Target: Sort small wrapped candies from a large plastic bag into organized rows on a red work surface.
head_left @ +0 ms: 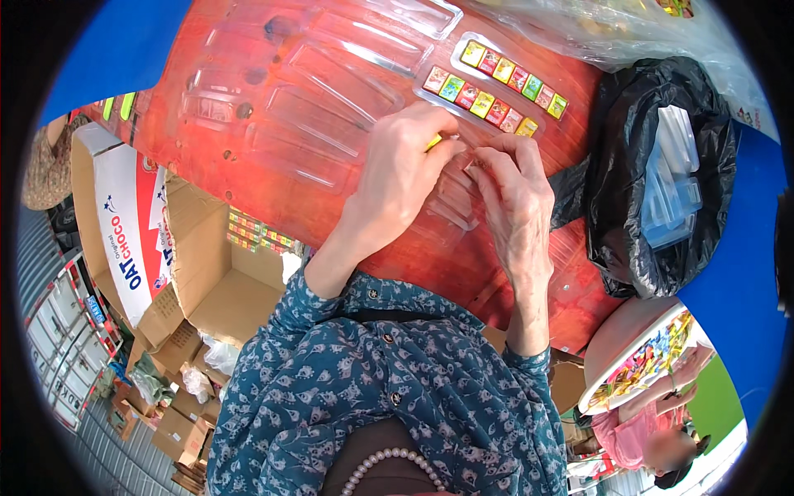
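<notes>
My left hand (pixel 401 161) is closed in a pinch, with a bit of a small yellow piece (pixel 433 141) showing at its fingertips. Close beside it, my right hand (pixel 517 186) also pinches; a pale edge shows there, too small to name. Both hands are over a clear plastic tray (pixel 453 202), partly hidden beneath them. Just beyond the fingers, a clear tray (pixel 538 132) holds two slanting rows of small square coloured pieces (pixel 482 102) in red, yellow and green.
Clear trays (pixel 331 83) cover the left of the red table (pixel 207 149). A black bag (pixel 612 165) with clear plastic pieces stands right, below a clear plastic sheet (pixel 571 25). Lower right, a white basin (pixel 608 335) holds colourful wrapped items, near a person in pink (pixel 624 442). An open carton (pixel 198 273) stands left.
</notes>
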